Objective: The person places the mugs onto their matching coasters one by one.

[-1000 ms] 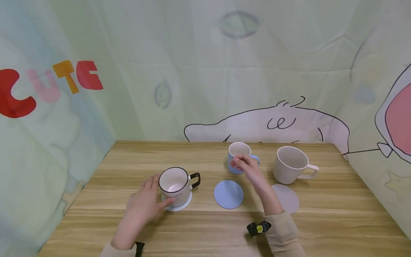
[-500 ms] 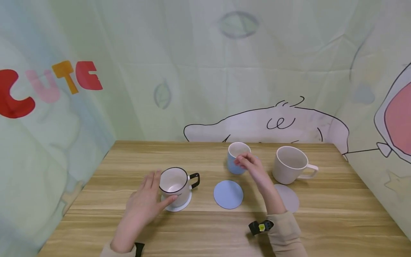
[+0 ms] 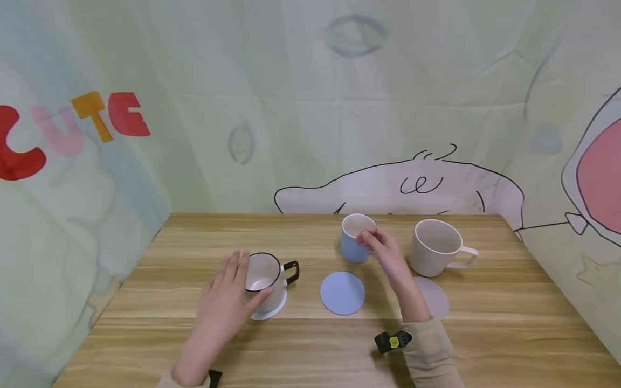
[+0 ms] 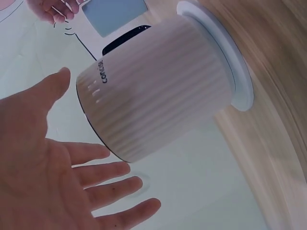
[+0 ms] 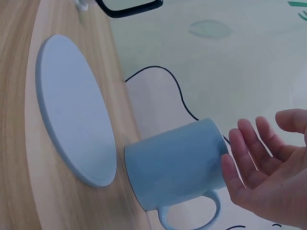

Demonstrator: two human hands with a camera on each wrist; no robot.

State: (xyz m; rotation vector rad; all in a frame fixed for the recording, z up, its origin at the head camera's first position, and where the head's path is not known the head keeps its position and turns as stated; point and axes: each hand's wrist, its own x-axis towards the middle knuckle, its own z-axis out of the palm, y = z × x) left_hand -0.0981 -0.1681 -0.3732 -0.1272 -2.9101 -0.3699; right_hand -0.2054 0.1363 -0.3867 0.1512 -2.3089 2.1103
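A white mug [image 3: 262, 269] with a black rim and black handle stands on a pale round coaster [image 3: 273, 313]. My left hand [image 3: 224, 307] is at its left side, fingers straight and thumb apart; the left wrist view shows the mug's ribbed wall [image 4: 163, 91] and the fingertips right by its rim. Beyond a light-blue coaster [image 3: 342, 293] stands a light-blue mug [image 3: 351, 248] with a white inside. My right hand [image 3: 385, 253] hovers at its right rim, hiding its handle in the head view. In the right wrist view the right fingers [image 5: 249, 153] are loosely bent, holding nothing.
A larger beige mug [image 3: 432, 256], handle to the right, stands at the back right, just behind a grey-mauve coaster [image 3: 436, 299] partly covered by my right forearm. The wooden table [image 3: 310, 350] ends at a printed cloth backdrop [image 3: 204, 134].
My left hand has shifted slightly right, its fingers now overlapping the white mug's left rim. My right hand has drawn slightly right across the blue mug, covering its handle. The mugs stay on the table.
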